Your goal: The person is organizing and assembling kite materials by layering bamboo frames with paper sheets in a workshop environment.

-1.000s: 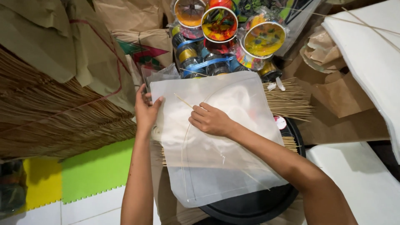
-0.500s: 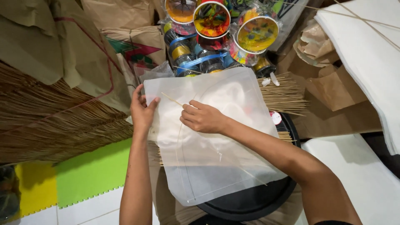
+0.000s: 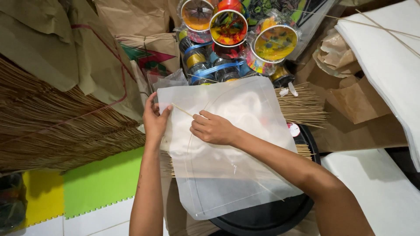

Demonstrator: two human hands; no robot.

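Here, a thin stick (image 3: 183,110) is pinched against a white paper sheet (image 3: 245,144) by the closed fingers of the left hand (image 3: 155,122) and right hand (image 3: 214,129), a fixing step seemingly in hand; steady pressure is called for next.

Bright, even overhead light; sharp focus throughout, soft shadows under the forearms, slight wide-angle bending at edges.

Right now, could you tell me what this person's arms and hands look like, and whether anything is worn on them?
Both forearms are bare; no sleeves, gloves, watch or bracelets show. The left hand and right hand carry no rings that I can see. Fingernails are short and unpainted.
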